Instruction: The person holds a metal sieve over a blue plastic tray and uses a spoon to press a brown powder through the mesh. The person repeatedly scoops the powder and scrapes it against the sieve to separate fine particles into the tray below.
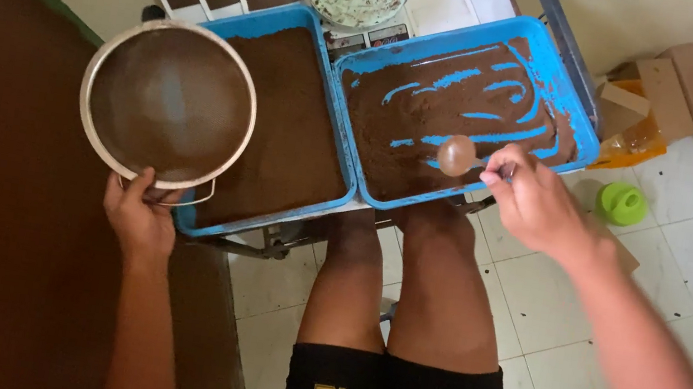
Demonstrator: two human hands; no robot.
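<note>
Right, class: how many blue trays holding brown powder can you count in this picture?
2. The left blue tray lies partly under the round sieve, nearly full of powder. The right blue tray sits beside it, scraped thin, with the spoon over it. None seems hidden.

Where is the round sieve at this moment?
In the head view, the round sieve is on the left, held by the left hand over the left blue tray of brown powder.

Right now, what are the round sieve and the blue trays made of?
The sieve looks like metal: pale, dull rim, fine mesh you can see through, wire handle. The blue trays look like plastic: bright, smooth, slightly glossy walls with rounded corners, dusted with brown powder.
</note>
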